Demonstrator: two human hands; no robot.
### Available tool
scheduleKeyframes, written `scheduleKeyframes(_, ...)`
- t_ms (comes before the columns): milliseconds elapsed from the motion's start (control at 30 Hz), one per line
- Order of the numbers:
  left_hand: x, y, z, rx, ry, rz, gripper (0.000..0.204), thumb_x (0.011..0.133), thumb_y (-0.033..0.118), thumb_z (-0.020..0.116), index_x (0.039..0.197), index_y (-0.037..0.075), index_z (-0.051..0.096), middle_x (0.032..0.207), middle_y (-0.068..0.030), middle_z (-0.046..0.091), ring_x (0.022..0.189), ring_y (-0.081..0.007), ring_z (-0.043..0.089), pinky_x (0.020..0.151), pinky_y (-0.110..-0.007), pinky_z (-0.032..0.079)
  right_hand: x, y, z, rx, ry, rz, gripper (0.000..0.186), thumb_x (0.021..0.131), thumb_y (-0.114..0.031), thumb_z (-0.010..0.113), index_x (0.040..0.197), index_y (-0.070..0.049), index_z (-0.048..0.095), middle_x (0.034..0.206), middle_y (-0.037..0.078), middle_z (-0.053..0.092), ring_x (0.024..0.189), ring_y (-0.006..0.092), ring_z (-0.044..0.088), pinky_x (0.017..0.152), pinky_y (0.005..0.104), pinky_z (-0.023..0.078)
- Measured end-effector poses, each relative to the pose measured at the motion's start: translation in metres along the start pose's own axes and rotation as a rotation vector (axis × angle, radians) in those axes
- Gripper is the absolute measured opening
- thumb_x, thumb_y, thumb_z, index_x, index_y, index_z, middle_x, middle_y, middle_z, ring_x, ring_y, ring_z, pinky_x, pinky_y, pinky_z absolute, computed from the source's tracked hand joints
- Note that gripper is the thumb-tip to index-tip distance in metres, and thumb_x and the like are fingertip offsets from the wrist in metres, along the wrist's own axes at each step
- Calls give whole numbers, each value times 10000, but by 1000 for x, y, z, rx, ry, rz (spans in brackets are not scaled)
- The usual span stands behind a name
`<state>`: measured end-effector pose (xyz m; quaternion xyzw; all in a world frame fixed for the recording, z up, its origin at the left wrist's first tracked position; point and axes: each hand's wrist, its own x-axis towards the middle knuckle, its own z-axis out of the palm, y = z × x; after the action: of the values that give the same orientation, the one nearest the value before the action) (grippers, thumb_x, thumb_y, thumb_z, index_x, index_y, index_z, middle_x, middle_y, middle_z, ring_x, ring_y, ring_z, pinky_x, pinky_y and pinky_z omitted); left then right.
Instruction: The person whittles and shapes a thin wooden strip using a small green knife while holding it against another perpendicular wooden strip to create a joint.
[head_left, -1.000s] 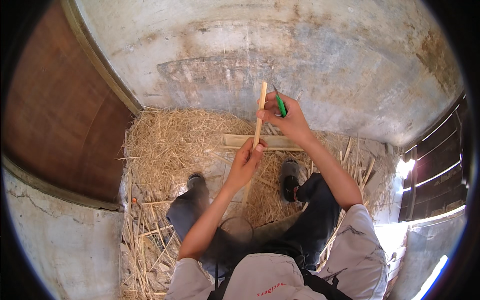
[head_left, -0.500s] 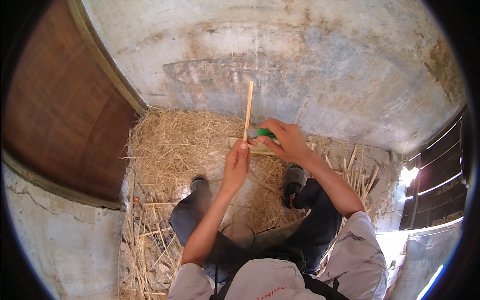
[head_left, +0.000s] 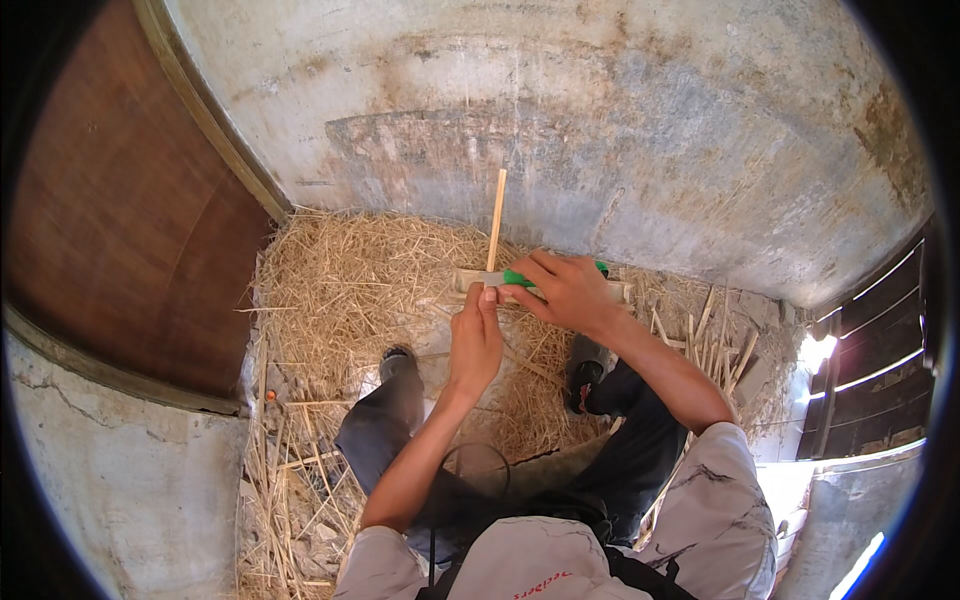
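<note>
A thin, pale wooden strip [head_left: 497,222] stands out away from me, its lower end pinched between the thumb and fingers of my left hand [head_left: 475,335]. My right hand [head_left: 568,291] is wrapped round the green handle of a knife [head_left: 517,278]. Its grey blade lies across the strip just beyond my left thumb, and the two hands almost meet there. Part of the handle is hidden under my right fingers. Below the knife, a light wooden block [head_left: 467,279] lies on the floor, mostly covered by my hands.
Straw-like shavings [head_left: 350,270] cover the floor ahead of me. Loose sticks [head_left: 715,335] lie at the right, and more split strips [head_left: 290,500] at the lower left. A stained wall [head_left: 650,170] rises in front; a brown door panel [head_left: 130,210] stands left. My shoes [head_left: 587,375] flank the work.
The knife has turned to lie more squarely across the strip, with more of its green handle showing. My right hand has come slightly lower, and the strip has dropped a little.
</note>
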<state>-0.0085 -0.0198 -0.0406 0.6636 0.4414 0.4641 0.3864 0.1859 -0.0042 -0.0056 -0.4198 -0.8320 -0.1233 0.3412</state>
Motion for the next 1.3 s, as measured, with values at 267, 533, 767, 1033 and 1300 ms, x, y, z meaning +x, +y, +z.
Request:
scheduleKeyframes(267, -1, 2, 3, 61, 1, 14, 359, 1201, 284, 388, 1066, 3, 565, 632, -240, 519, 545, -439, 543, 537, -501, 353, -2, -1, -2, -57, -1, 29, 282, 1027, -412, 716, 1079, -135, 718, 856, 29, 670, 609, 228, 691, 506, 363, 526)
scheduleKeyframes(533, -10, 1, 12, 76, -68, -25, 440, 1206, 325, 358, 986, -7, 545, 656, -176, 464, 564, -291, 435, 573, -450, 358, 16, 20, -28, -33, 82, 224, 241, 978, -306, 803, 1056, -88, 736, 894, 38, 747, 638, 253, 726, 552, 381, 559)
scheduleKeyframes(767, -8, 7, 12, 31, -52, -28, 432, 1204, 340, 380, 991, 7, 555, 652, -135, 467, 573, -229, 449, 573, -420, 365, 6, 9, -26, 39, 8, 164, 252, 997, -306, 776, 1120, -92, 724, 930, 52, 709, 681, 266, 716, 554, 395, 536)
scheduleKeyframes(1033, 0, 2, 5, -39, -58, 44, 343, 1195, 299, 427, 1107, -5, 559, 654, -200, 530, 551, -351, 545, 549, -458, 376, -4, 3, -14, 94, -104, 72, 278, 1027, -332, 731, 1193, -109, 711, 910, 49, 663, 706, 258, 703, 544, 392, 519)
scheduleKeyframes(1300, -3, -2, 6, 53, -2, 35, 361, 1201, 301, 400, 1095, -9, 554, 643, -236, 532, 536, -404, 553, 527, -493, 352, -5, -4, -8, 56, -69, 54, 287, 1032, -408, 705, 1150, -146, 716, 888, 33, 667, 646, 258, 690, 533, 400, 529)
